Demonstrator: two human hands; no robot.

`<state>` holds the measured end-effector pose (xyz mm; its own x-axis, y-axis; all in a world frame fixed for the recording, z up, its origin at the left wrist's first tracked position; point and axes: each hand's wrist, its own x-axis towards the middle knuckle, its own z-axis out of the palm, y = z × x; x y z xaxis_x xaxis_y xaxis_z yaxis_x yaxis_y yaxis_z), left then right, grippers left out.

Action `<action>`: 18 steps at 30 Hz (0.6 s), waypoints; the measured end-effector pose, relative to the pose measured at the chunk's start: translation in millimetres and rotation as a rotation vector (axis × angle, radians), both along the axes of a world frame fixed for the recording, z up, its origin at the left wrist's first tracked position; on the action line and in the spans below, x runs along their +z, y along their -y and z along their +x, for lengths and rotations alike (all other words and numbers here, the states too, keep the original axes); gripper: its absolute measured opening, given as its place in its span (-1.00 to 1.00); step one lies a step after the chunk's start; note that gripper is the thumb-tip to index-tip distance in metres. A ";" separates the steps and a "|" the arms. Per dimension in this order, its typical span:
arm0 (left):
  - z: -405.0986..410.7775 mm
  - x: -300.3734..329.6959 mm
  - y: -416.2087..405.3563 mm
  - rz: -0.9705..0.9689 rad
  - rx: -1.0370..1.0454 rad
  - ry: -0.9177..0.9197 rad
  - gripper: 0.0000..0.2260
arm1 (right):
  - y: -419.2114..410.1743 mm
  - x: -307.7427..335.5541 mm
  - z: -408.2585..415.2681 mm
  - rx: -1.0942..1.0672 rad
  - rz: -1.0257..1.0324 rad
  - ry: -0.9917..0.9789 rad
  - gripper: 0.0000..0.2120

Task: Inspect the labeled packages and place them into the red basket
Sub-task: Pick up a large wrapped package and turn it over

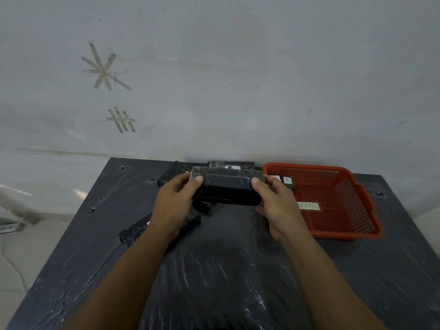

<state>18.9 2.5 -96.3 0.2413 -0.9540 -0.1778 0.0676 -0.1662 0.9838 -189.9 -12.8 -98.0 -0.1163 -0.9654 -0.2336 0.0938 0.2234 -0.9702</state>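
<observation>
Head view down onto a table [223,270] wrapped in wrinkled, glossy black plastic film, set against a pale grey wall [238,79].

On the wall at left, two marks made of beige tape strips: an asterisk shape [103,69], and below it a tally-like mark [122,120]. No readable writing on either.

At the table's left, a long flat black-wrapped package [135,231] lying on the surface, partly hidden under the left forearm.

Left hand [175,201] gripping the left end of a black rectangular package [227,188], thumb on top, fingers curled underneath. Package lifted above the table at centre, level, wrapped in shiny black film with clear tape creases; no label visible on the face shown. Right hand [277,206] gripping the package's right end the same way, thumb on top.

Behind the held package, more black-wrapped packages at the table's far edge; one [232,165] bearing a small white label with a letter only partly visible, perhaps "B".

At right, a red basket [345,206] of plastic mesh, rectangular with a flared rim, resting on the table. Inside its near-left corner, a dark package [287,182] with a white label reading "A". On the basket's floor, a pale green strip [308,206] with handwriting ending in "NORMAL"; the first letters hidden behind the right hand.
</observation>
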 end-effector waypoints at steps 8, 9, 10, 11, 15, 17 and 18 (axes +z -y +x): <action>4.3 -9.7 5.0 0.038 0.024 -0.039 -0.73 | 3.7 -9.2 -2.8 0.006 -0.048 -0.007 -0.28; 4.3 -9.8 4.9 0.031 0.020 -0.040 -0.74 | 3.8 -10.3 -2.7 0.001 -0.051 -0.004 -0.28; 4.2 -9.7 4.6 0.026 0.018 -0.043 -0.76 | 4.1 -11.3 -2.6 -0.005 -0.052 -0.001 -0.29; 4.1 -9.9 4.7 0.021 0.014 -0.041 -0.78 | 4.3 -12.0 -2.7 -0.010 -0.050 -0.003 -0.31; 4.7 -9.7 2.4 -0.002 -0.003 -0.026 -0.89 | 6.2 -16.4 -5.8 0.011 -0.068 -0.006 -0.53; 4.1 -9.9 1.6 -0.004 0.003 -0.044 -0.89 | 6.1 -16.5 -6.5 0.005 -0.065 0.005 -0.56; 3.6 -10.1 1.4 -0.004 0.008 -0.056 -0.88 | 5.4 -15.3 -5.9 -0.002 -0.068 0.010 -0.58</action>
<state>22.5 1.1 -106.4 0.2385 -0.9529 -0.1873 0.1234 -0.1616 0.9791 -195.8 -18.2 -113.3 -0.1165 -0.9788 -0.1686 0.1038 0.1568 -0.9822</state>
